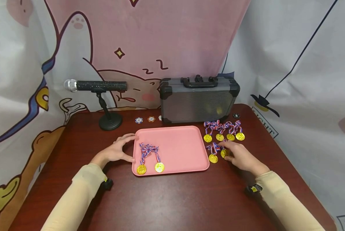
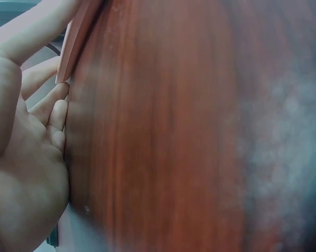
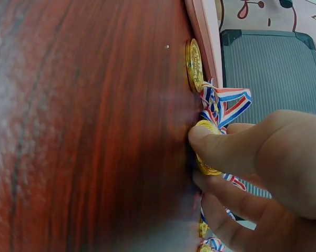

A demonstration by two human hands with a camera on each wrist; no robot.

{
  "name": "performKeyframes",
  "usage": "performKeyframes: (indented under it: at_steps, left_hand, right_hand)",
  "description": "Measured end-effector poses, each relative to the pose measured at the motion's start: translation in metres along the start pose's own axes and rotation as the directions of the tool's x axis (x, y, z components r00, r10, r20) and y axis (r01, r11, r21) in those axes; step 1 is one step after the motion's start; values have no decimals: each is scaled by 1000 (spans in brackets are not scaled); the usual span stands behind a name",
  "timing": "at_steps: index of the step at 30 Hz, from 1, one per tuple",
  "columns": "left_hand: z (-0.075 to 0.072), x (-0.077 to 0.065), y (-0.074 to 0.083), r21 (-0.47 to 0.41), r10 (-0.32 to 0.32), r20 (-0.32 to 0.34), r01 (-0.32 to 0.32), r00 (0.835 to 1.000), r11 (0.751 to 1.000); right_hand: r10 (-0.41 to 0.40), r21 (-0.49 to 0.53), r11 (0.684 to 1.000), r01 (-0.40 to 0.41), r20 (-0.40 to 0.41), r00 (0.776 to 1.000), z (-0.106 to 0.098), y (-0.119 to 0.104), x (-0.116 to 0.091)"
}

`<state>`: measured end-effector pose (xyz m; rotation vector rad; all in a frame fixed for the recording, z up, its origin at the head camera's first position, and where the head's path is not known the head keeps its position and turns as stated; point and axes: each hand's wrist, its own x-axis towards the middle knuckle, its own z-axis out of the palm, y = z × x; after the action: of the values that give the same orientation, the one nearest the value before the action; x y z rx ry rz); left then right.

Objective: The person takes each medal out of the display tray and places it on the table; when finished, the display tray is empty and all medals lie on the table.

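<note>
A pink tray (image 1: 178,149) lies on the table with two gold medals on striped ribbons inside, at its left end. My left hand (image 1: 118,150) spans the tray's left rim, thumb and fingers spread apart and touching the edge. Right of the tray, my right hand (image 1: 243,157) pinches a gold medal (image 3: 207,152); its thumb lies across the medal's face in the right wrist view. Another gold medal (image 1: 213,158) with a red, white and blue ribbon lies just left of that hand. Behind these is a row of several medals (image 1: 219,137) with bunched ribbons.
A grey and black case (image 1: 199,104) stands behind the tray. To its left, a microphone (image 1: 100,86) sits on a black stand (image 1: 110,121). Poker chips (image 1: 151,119) lie near the back of the dark red-brown table (image 1: 166,205). A printed curtain (image 1: 189,35) hangs behind.
</note>
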<state>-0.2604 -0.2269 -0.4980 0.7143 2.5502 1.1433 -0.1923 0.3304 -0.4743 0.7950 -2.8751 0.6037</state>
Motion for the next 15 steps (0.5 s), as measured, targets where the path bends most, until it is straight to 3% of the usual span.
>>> performKeyframes:
  at_steps: [4, 15]
  left_hand:
    - [0, 0, 0, 2, 0, 1, 0, 1000, 1000]
    - [0, 0, 0, 5, 6, 1, -6, 1000, 1000]
  right_hand:
    - [-9, -19, 1000, 9, 1, 1000, -1, -4, -1]
    - [59, -12, 998, -58, 71, 996, -7, -12, -2]
